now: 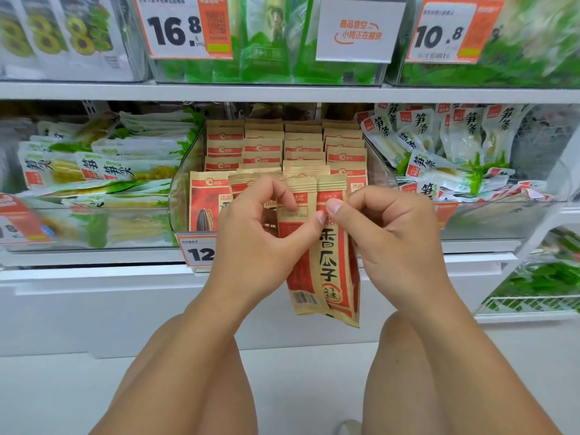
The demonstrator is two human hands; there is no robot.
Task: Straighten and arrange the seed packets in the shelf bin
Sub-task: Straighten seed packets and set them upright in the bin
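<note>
A clear shelf bin (pixel 177 196) holds rows of tan and red sunflower seed packets (pixel 282 149), standing upright. In front of the bin, two seed packets (pixel 326 271) hang side by side below the shelf edge. My left hand (pixel 260 243) pinches the left one near its top with thumb and curled fingers. My right hand (pixel 392 240) pinches the right one, its thumb on the packet's red band. Another packet (pixel 204 205) stands at the bin's front left, showing a seed picture.
Bins of green and white bamboo shoot snacks sit to the left (pixel 94 171) and right (pixel 455 152). Price tags (pixel 185 26) hang on the upper shelf, and one tag (pixel 199 251) sits below the seed bin. A wire basket (pixel 530 304) is at the lower right.
</note>
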